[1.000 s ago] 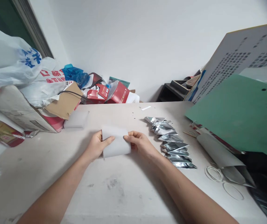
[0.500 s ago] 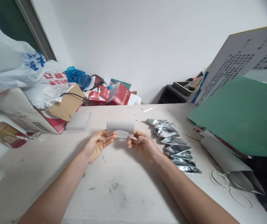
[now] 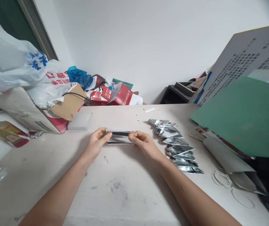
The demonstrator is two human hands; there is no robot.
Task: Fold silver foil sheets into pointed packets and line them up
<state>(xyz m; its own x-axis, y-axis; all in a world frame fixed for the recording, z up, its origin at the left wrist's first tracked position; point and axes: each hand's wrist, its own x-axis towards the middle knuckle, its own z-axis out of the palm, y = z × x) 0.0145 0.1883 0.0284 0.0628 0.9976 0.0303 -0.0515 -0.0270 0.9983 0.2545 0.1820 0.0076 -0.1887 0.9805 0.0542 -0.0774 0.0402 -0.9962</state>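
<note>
Between both hands is a sheet of silver foil paper [image 3: 120, 139], bent so that its long edges run crosswise, with dark and shiny bands showing. My left hand [image 3: 97, 142] pinches its left end between thumb and fingers. At the right end, my right hand [image 3: 144, 142] grips it the same way. The fingertips behind the sheet are partly hidden. Just right of my right hand, several folded silver foil pieces [image 3: 172, 133] lie overlapping in a slanting row. Left of and beyond my left hand sits a stack of pale sheets [image 3: 79, 121].
A cardboard box [image 3: 28, 106] with plastic bags [image 3: 12, 59] stands at left, near a bottle [image 3: 8, 133]. Red boxes [image 3: 122, 94] are piled behind the table [image 3: 115, 194]. A green board [image 3: 245, 116], a grey roll [image 3: 226, 155] and a coiled white cord [image 3: 221, 179] occupy the right.
The foil paper was a curved, pale grey sheet held up; now it is lower and flatter, its shiny and dark bands visible. My fingers have closed in on its ends.
</note>
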